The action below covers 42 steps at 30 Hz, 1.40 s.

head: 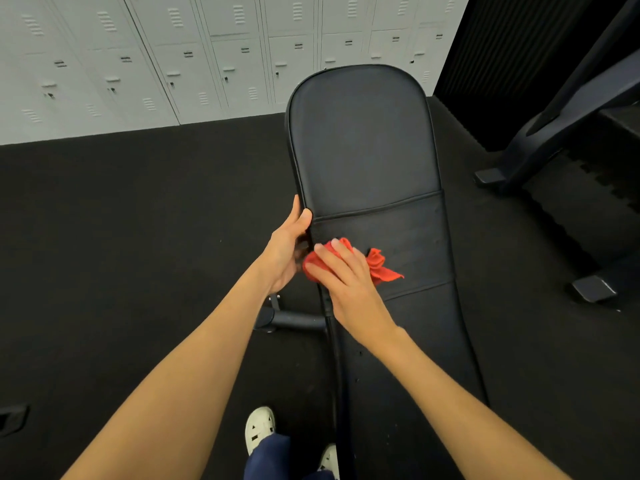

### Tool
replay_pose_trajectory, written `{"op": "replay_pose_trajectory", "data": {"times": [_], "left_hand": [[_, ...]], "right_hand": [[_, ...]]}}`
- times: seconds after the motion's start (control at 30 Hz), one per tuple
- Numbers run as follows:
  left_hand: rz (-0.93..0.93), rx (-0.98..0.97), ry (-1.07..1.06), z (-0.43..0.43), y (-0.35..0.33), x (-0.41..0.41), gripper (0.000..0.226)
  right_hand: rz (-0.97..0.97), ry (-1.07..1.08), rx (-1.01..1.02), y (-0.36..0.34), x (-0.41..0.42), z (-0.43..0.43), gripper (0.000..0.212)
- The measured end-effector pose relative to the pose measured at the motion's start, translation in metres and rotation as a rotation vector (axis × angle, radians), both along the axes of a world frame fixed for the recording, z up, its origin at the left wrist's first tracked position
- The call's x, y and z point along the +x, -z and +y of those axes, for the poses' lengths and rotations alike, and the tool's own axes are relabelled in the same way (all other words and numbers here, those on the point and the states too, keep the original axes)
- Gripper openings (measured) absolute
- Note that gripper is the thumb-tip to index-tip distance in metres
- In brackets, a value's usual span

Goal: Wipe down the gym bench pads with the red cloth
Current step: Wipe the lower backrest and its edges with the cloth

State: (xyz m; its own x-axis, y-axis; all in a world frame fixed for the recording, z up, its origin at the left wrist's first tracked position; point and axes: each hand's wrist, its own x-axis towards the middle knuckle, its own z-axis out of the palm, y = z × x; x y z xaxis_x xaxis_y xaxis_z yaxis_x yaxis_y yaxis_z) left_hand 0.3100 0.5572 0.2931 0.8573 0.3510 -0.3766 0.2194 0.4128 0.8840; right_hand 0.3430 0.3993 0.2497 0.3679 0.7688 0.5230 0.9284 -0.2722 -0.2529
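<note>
The long black bench pad (363, 143) runs straight away from the person, and its round far end points at the grey lockers (173, 57). The red cloth (379, 263) sits bunched on the middle part of the pad, near the left edge. The right hand (346, 282) lies flat on the cloth, fingers straight, pressing down. The left hand (287, 247) grips the pad's left edge, with the thumb on top.
</note>
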Motion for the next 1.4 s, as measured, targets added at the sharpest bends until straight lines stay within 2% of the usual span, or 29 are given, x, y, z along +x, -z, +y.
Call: {"op": "replay_pose_trajectory", "data": {"times": [0.17, 0.23, 0.33, 0.43, 0.47, 0.53, 0.6, 0.73, 0.83, 0.93, 1.0, 1.07, 1.17, 1.23, 1.3, 1.4], "left_hand": [[0.034, 0.005, -0.011, -0.004, 0.002, 0.0, 0.058], [0.032, 0.007, -0.009, -0.005, 0.001, 0.001, 0.057], [0.033, 0.014, -0.009, -0.004, 0.001, 0.001, 0.057], [0.032, 0.013, -0.004, -0.003, 0.003, 0.001, 0.058], [0.032, 0.018, 0.001, -0.003, 0.004, 0.001, 0.058], [0.033, 0.023, -0.004, -0.003, 0.005, 0.001, 0.058], [0.034, 0.035, -0.021, -0.004, 0.007, 0.002, 0.057], [0.037, 0.07, -0.027, -0.005, 0.011, 0.003, 0.053], [0.028, 0.049, -0.028, -0.004, 0.011, 0.004, 0.056], [0.036, 0.031, -0.042, -0.003, 0.008, 0.005, 0.056], [0.041, 0.02, -0.043, 0.0, 0.009, 0.003, 0.054], [0.049, 0.01, -0.051, 0.001, 0.01, 0.001, 0.055], [0.049, -0.002, -0.047, -0.002, 0.008, 0.002, 0.058], [0.054, -0.001, -0.045, -0.003, 0.006, 0.004, 0.058], [0.057, 0.007, -0.053, -0.003, 0.005, 0.004, 0.057], [0.055, 0.025, -0.07, -0.006, 0.005, 0.005, 0.056]], "right_hand": [[-0.106, -0.186, -0.288, 0.018, -0.007, -0.05, 0.075], [-0.136, -0.208, -0.339, 0.008, 0.009, -0.059, 0.078], [-0.062, -0.071, -0.169, -0.02, 0.038, -0.055, 0.072], [0.094, 0.174, 0.158, -0.052, 0.073, -0.033, 0.047], [0.169, 0.261, 0.211, -0.058, 0.079, -0.026, 0.041], [0.284, 0.411, 0.244, -0.06, 0.078, -0.008, 0.042], [0.316, 0.489, 0.258, -0.05, 0.059, 0.01, 0.044], [0.245, 0.437, 0.248, -0.027, 0.008, 0.036, 0.049], [0.114, 0.315, 0.088, -0.012, -0.015, 0.025, 0.054], [-0.058, 0.12, -0.097, -0.014, 0.005, -0.006, 0.056], [-0.139, 0.105, -0.159, -0.025, 0.032, -0.019, 0.058], [-0.067, 0.23, -0.103, -0.031, 0.055, -0.031, 0.058], [0.252, 0.562, 0.146, -0.035, 0.079, -0.046, 0.057], [0.421, 0.7, 0.322, -0.039, 0.089, -0.041, 0.051], [0.445, 0.764, 0.371, -0.044, 0.087, -0.023, 0.042], [0.354, 0.679, 0.314, -0.049, 0.068, 0.009, 0.033]]}}
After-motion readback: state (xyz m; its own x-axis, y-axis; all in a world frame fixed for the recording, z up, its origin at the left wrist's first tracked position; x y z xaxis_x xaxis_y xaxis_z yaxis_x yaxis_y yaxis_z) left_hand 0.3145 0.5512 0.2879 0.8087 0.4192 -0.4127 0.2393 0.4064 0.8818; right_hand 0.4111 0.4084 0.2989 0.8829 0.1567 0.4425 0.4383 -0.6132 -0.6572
